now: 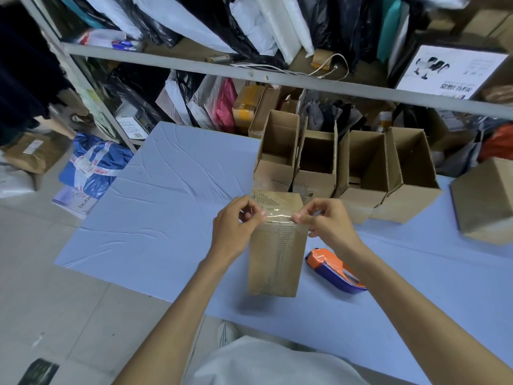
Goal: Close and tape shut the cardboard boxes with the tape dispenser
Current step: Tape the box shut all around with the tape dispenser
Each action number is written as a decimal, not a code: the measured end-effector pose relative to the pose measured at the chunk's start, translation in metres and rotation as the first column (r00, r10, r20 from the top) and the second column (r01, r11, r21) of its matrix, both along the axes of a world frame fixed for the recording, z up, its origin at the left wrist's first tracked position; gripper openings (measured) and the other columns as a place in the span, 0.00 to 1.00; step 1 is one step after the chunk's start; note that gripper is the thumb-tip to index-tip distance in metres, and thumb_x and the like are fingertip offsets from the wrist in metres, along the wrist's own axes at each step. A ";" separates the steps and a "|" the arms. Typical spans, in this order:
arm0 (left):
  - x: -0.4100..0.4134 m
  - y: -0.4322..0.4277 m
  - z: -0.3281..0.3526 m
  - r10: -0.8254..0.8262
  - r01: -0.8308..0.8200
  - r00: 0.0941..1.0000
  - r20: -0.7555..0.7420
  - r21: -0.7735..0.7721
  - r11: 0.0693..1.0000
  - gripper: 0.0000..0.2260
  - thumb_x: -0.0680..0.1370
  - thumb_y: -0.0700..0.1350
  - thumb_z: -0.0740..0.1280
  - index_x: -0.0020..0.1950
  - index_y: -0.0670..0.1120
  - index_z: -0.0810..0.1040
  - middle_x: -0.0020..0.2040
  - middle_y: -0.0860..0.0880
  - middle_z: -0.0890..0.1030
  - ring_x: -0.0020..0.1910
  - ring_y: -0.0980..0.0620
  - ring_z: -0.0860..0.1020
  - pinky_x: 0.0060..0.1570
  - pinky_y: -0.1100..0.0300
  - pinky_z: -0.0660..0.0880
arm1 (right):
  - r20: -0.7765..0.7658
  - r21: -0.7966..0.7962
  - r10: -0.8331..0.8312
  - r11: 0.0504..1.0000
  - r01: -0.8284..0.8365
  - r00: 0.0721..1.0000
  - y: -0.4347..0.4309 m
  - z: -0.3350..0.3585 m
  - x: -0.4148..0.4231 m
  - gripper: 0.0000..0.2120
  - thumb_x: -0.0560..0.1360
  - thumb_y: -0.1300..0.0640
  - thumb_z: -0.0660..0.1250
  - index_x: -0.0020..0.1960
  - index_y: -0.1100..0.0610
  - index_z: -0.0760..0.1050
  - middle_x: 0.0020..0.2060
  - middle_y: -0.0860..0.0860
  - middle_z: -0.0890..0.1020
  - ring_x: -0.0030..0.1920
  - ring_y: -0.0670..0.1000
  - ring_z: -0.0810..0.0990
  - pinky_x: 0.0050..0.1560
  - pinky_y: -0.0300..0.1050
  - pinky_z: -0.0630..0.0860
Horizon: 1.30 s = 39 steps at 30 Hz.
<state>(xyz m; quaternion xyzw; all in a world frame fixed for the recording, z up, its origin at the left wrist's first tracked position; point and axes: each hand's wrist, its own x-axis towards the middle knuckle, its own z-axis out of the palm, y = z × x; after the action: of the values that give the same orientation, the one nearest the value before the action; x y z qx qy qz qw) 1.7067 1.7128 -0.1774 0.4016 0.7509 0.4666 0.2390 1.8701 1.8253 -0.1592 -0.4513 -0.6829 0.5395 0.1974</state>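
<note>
A closed cardboard box (pixel 274 254) stands in the middle of the blue table (pixel 155 207). A strip of clear tape (pixel 277 217) is stretched across the box near its top edge. My left hand (pixel 236 223) pinches the strip's left end, and my right hand (pixel 327 220) pinches its right end. The orange and blue tape dispenser (pixel 333 269) lies on the table just right of the box, partly hidden under my right forearm. Several open cardboard boxes (pixel 358 168) stand in a row behind.
Another cardboard box (pixel 485 201) sits at the table's right edge. A metal shelf rack (pixel 249 69) stuffed with bags and parcels runs behind the table. Blue and white parcels (pixel 94 168) lie on the floor at the left.
</note>
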 end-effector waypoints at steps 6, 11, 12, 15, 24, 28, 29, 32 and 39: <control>-0.002 0.004 -0.001 0.013 -0.011 0.999 0.048 -0.033 0.999 0.08 0.73 0.46 0.71 0.35 0.51 0.75 0.32 0.61 0.75 0.33 0.62 0.71 0.35 0.73 0.69 | -0.004 -0.021 -0.025 0.999 0.025 1.000 -0.006 0.001 -0.003 0.13 0.72 0.57 0.74 0.39 0.67 0.76 0.32 0.52 0.80 0.31 0.44 0.75 0.27 0.39 0.74; -0.007 0.005 0.000 0.046 -0.040 0.997 0.059 -0.099 0.994 0.08 0.72 0.52 0.73 0.36 0.52 0.78 0.30 0.60 0.76 0.31 0.61 0.73 0.36 0.66 0.74 | 0.064 -0.074 -0.046 0.996 0.051 0.997 -0.003 0.003 -0.006 0.13 0.71 0.56 0.75 0.38 0.64 0.76 0.28 0.49 0.79 0.26 0.42 0.73 0.24 0.34 0.67; -0.007 0.006 0.000 0.053 -0.046 0.996 0.068 -0.111 0.993 0.08 0.72 0.53 0.73 0.36 0.52 0.79 0.30 0.60 0.77 0.31 0.61 0.74 0.38 0.62 0.77 | 0.078 -0.094 -0.041 0.994 0.049 0.996 -0.001 0.004 -0.007 0.13 0.70 0.56 0.75 0.39 0.64 0.76 0.29 0.51 0.79 0.27 0.44 0.74 0.24 0.35 0.68; -0.007 0.009 0.003 0.079 -0.065 0.992 0.099 -0.142 0.988 0.07 0.72 0.51 0.74 0.36 0.52 0.79 0.31 0.59 0.77 0.34 0.58 0.75 0.41 0.53 0.79 | 0.088 -0.182 -0.077 0.979 0.092 0.993 0.003 0.004 -0.007 0.15 0.70 0.58 0.76 0.48 0.62 0.72 0.37 0.56 0.81 0.30 0.48 0.75 0.26 0.40 0.69; -0.003 0.017 0.004 0.125 -0.094 0.966 0.225 -0.143 0.985 0.10 0.73 0.46 0.72 0.50 0.56 0.75 0.34 0.54 0.77 0.40 0.51 0.78 0.47 0.47 0.77 | 0.107 -0.254 -0.101 0.959 0.126 0.989 0.007 -0.002 -0.012 0.19 0.71 0.60 0.73 0.60 0.56 0.73 0.44 0.52 0.79 0.35 0.49 0.76 0.31 0.41 0.71; -0.007 0.021 0.004 0.062 -0.006 0.958 0.280 -0.200 0.980 0.13 0.74 0.44 0.70 0.56 0.56 0.75 0.34 0.53 0.74 0.39 0.50 0.76 0.47 0.47 0.76 | 0.143 -0.192 -0.110 0.972 0.136 0.984 0.006 -0.007 -0.017 0.21 0.69 0.56 0.73 0.60 0.54 0.72 0.54 0.51 0.78 0.46 0.45 0.75 0.39 0.41 0.70; -0.006 0.022 0.004 0.051 0.010 0.960 0.274 -0.218 0.976 0.12 0.73 0.45 0.69 0.55 0.56 0.76 0.35 0.53 0.73 0.40 0.51 0.75 0.46 0.49 0.76 | 0.155 -0.185 -0.116 0.972 0.144 0.981 0.004 -0.006 -0.019 0.24 0.67 0.53 0.75 0.59 0.54 0.71 0.54 0.51 0.78 0.47 0.45 0.75 0.40 0.41 0.72; -0.003 0.018 0.001 0.026 0.043 0.951 0.307 -0.217 0.975 0.13 0.72 0.48 0.70 0.56 0.55 0.76 0.34 0.54 0.71 0.38 0.54 0.73 0.40 0.57 0.72 | 0.212 -0.130 -0.092 0.984 0.121 0.973 -0.005 -0.001 -0.026 0.44 0.50 0.37 0.79 0.59 0.53 0.68 0.51 0.47 0.77 0.49 0.48 0.78 0.48 0.47 0.78; -0.006 0.008 -0.009 -0.045 0.102 0.902 0.430 -0.109 0.989 0.10 0.76 0.39 0.67 0.57 0.47 0.77 0.31 0.54 0.65 0.31 0.58 0.69 0.30 0.67 0.68 | 0.193 -0.283 -0.111 0.945 0.164 0.975 0.004 0.000 -0.021 0.31 0.62 0.58 0.81 0.62 0.56 0.71 0.55 0.52 0.77 0.48 0.50 0.79 0.43 0.48 0.80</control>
<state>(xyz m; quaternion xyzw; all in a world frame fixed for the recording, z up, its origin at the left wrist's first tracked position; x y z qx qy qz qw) 1.7008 1.7211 -0.1863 0.3018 0.6935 0.4841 0.4401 1.8493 1.8296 -0.1588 -0.5681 -0.5753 0.5791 0.1040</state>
